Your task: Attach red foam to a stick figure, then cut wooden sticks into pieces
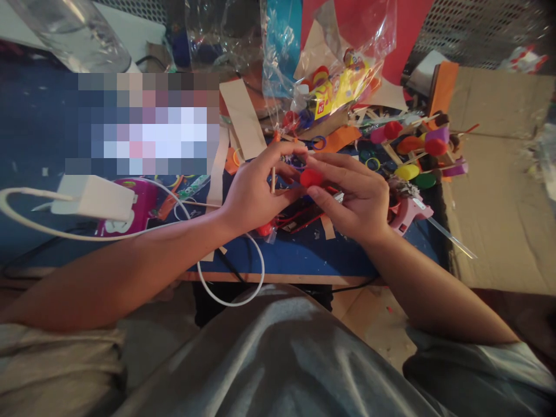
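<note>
A round red bottle cap [311,178] is pinched between the thumb and fingers of my right hand [358,191]. My left hand [256,182] is curled close beside it, its fingertips nearly meeting my right fingers. A thin wooden stick [273,180] stands within the curl of the left hand and appears held there; the fingers partly hide it. Below the hands lies a dark red-and-black tool [299,217], half covered. The pink glue gun [410,214] rests by my right wrist, a clear glue stick [452,237] poking out of it.
Colourful caps and sticks [423,145] are heaped at the right, beside a cardboard sheet [499,185]. A clear plastic bag [339,69] lies behind the hands. At left, a white charger [93,197] sits on a magenta power strip [143,200]; its white cable [260,260] loops over the table edge.
</note>
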Demonstrator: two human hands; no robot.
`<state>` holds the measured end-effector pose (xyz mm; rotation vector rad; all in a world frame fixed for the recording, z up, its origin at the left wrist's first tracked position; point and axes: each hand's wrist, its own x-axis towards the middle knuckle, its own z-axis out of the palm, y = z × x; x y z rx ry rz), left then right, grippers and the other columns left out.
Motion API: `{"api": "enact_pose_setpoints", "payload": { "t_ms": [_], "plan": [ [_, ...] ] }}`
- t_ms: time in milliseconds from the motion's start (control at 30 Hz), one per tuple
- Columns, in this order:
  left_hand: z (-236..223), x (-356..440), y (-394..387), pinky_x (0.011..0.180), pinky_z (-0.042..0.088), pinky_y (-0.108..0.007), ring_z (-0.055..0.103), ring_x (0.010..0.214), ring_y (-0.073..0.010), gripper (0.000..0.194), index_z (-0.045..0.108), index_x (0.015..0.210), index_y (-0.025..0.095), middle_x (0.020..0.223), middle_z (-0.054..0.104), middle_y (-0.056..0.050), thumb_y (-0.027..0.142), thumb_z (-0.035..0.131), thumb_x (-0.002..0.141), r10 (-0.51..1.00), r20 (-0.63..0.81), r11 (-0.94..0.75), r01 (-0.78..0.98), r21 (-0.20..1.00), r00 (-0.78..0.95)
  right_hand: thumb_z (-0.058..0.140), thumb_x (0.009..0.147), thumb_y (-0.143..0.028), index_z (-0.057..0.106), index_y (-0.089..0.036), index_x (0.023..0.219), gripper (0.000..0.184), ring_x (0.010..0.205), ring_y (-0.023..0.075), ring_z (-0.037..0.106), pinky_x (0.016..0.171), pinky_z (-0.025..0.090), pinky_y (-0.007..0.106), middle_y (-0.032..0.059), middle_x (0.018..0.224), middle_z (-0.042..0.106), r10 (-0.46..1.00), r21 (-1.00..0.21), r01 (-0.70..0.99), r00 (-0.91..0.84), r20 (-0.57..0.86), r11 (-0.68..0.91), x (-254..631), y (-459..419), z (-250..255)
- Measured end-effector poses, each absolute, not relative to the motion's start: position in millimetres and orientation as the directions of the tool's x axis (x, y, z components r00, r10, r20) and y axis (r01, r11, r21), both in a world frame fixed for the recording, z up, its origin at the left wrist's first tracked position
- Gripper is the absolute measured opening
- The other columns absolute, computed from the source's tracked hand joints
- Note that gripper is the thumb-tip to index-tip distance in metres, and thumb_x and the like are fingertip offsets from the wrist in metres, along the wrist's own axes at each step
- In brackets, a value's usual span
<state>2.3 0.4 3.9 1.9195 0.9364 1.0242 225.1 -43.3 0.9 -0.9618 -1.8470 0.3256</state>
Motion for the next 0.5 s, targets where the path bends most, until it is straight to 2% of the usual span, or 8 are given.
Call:
{"api": "enact_pose_setpoints", "payload": {
  "t_ms": [167, 333, 500],
  "plan": [
    [2.5, 1.5, 1.1, 0.082, 0.071, -0.03, 0.085, 0.109, -0.0224, 0.054, 0.074, 0.14, 0.028, 0.139, 0.085, -0.003, 0.021, 0.087, 0.087, 0.857, 0.312, -0.44, 0.268, 0.857, 0.41, 0.083, 0.104, -0.024, 0.089, -0.04, 0.139, 0.038, 0.128, 0.0325, 0.086, 0.114, 0.073, 0.054, 0.0033, 0.142, 0.088, 0.731, -0.581, 0.487, -0.201, 0.652, 0.652, 224.5, -42.4, -1.3],
    [1.6, 1.3, 1.7, 0.085, 0.071, -0.032, 0.084, 0.106, -0.022, 0.054, 0.073, 0.141, 0.029, 0.135, 0.085, -0.003, 0.024, 0.088, 0.089, 0.859, 0.304, -0.435, 0.274, 0.858, 0.412, 0.083, 0.104, -0.032, 0.088, -0.04, 0.138, 0.035, 0.129, 0.0343, 0.085, 0.113, 0.073, 0.058, 0.0039, 0.143, 0.087, 0.724, -0.539, 0.536, -0.219, 0.654, 0.65, 227.6, -40.9, -1.4],
    [2.9, 2.1, 1.6, 0.089, 0.071, -0.034, 0.085, 0.108, -0.0227, 0.054, 0.073, 0.141, 0.029, 0.143, 0.083, -0.004, 0.027, 0.089, 0.09, 0.856, 0.308, -0.438, 0.267, 0.858, 0.415, 0.082, 0.106, -0.032, 0.089, -0.042, 0.137, 0.034, 0.127, 0.034, 0.086, 0.112, 0.074, 0.057, 0.0044, 0.147, 0.085, 0.72, -0.536, 0.525, -0.242, 0.651, 0.661, 229.9, -41.8, -1.8]
  ]
}}
